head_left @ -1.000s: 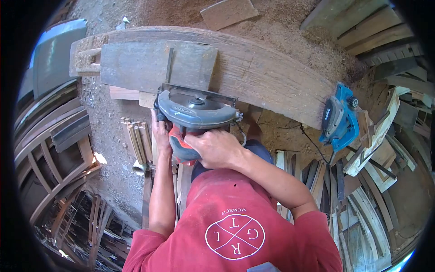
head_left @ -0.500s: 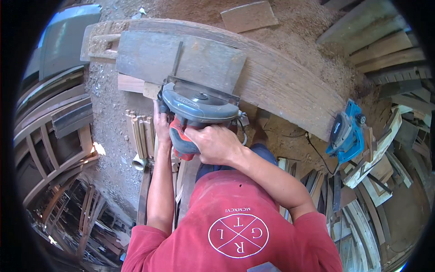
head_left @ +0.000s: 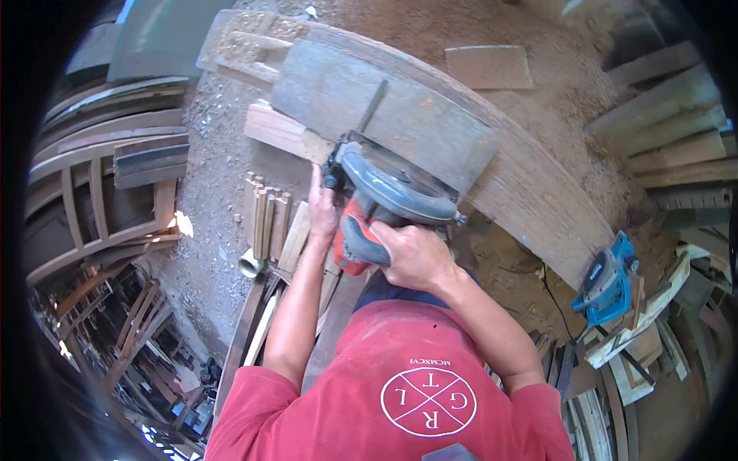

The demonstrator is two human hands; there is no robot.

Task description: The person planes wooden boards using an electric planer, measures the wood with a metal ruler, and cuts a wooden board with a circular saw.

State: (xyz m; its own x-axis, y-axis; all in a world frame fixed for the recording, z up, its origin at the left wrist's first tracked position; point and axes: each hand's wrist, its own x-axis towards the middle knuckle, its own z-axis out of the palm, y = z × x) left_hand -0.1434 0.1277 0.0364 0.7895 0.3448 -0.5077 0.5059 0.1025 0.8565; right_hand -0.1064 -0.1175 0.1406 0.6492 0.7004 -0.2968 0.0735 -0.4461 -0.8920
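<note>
My right hand (head_left: 415,255) is wrapped round the rear handle of a red and grey circular saw (head_left: 396,188). My left hand (head_left: 324,207) is at the saw's left side, by the front of its base, its fingers partly hidden behind the tool. The saw's base rests at the near edge of a grey wooden board (head_left: 384,107). This board lies on a long curved plank (head_left: 530,184). A thin strip on the board (head_left: 373,105) reaches up from the saw's base. Under the board's left part sticks out a pale wood block (head_left: 274,131).
A blue power planer (head_left: 607,283) sits at the plank's right end, with its cord trailing below. Short sticks (head_left: 269,223) stand bundled left of my left arm. Wooden frames (head_left: 100,200) are on the left, stacked boards (head_left: 676,138) on the right, and a loose board (head_left: 489,67) lies beyond the plank.
The view has turned, so the boards and planer appear shifted right and tilted. The saw, still held, now appears angled down to the right, along the board's near edge.
</note>
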